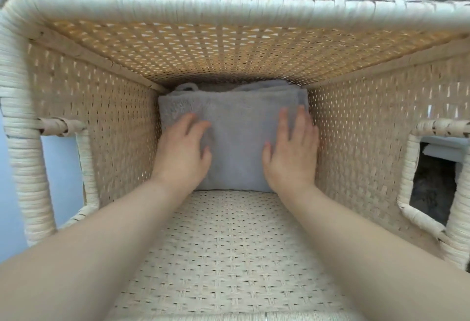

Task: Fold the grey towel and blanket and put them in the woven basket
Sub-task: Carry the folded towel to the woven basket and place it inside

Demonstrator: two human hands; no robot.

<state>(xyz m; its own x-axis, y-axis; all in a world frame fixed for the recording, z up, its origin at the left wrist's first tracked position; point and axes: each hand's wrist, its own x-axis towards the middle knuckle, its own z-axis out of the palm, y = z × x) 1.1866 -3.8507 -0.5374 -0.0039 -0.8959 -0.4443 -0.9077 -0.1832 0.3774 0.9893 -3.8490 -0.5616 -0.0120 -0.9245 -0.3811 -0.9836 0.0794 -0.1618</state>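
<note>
While pressing folded grey towel (236,140) onto bottom of woven basket (114,117) with left hand (181,150) and right hand (290,152), fingers flat, gripping nothing: probably soft, light, floppy; best pinched at folded edges.

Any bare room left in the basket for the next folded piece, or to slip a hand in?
Free: the strip of grey cloth between left hand and right hand; bare basket weave on the cloth's near side. Crowded: the cloth reaches both side walls and the far wall, no hand gap there.
</note>
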